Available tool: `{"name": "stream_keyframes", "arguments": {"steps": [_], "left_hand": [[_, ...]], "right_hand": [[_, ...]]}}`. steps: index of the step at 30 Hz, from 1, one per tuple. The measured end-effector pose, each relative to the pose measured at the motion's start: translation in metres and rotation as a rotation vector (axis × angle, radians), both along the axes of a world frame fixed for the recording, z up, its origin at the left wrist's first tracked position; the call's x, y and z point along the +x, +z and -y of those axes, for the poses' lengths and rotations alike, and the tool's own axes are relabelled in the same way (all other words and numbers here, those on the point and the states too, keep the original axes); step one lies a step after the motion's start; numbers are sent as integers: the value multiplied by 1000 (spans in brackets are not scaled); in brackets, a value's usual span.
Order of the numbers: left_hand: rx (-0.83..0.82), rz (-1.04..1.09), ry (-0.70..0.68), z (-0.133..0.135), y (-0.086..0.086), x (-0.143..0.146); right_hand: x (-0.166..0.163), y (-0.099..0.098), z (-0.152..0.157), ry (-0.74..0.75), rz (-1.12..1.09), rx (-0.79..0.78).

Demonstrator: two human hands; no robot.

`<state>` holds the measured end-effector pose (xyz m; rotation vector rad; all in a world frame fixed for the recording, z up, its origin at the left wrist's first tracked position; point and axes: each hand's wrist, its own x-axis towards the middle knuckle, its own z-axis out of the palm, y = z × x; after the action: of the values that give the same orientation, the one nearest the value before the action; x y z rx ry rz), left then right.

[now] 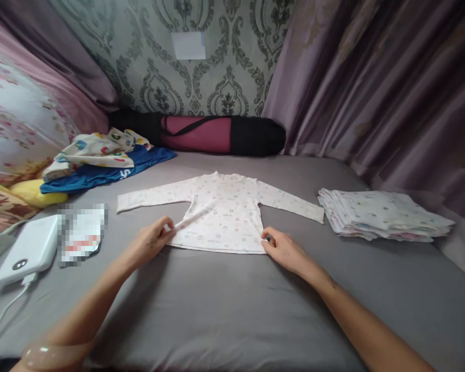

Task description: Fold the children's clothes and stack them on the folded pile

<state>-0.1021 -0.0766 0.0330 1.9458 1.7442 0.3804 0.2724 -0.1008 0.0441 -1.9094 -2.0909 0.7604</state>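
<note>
A small white long-sleeved shirt (225, 214) with a fine coloured print lies spread on the grey sheet, its collar away from me and both sleeves stretched out sideways. My left hand (155, 238) pinches the left corner of its hem. At the opposite hem corner, the fingers of my right hand (281, 248) are closed on the fabric. Between the two hands the hem runs almost straight, and creases fan up from the left corner.
Folded white printed clothes (383, 214) are stacked at right. On the left lie a white power bank (29, 250) with a cable, a blurred-out packet (81, 235), and a blue garment (89, 175) under a patterned one (101, 150). A black-and-maroon long bag (197, 135) lies along the wall.
</note>
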Motion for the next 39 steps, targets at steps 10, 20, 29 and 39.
{"name": "stream_keyframes", "arguments": {"steps": [10, 20, 29, 39], "left_hand": [[246, -142, -260, -10, 13, 48], [183, -150, -653, 11, 15, 215], [131, -353, -660, 15, 18, 231], [142, -141, -682, 7, 10, 227]], "right_hand": [[14, 14, -42, 47, 21, 98], [6, -5, -108, 123, 357, 326], [21, -9, -124, 403, 585, 479], [38, -14, -134, 591, 658, 599]]}}
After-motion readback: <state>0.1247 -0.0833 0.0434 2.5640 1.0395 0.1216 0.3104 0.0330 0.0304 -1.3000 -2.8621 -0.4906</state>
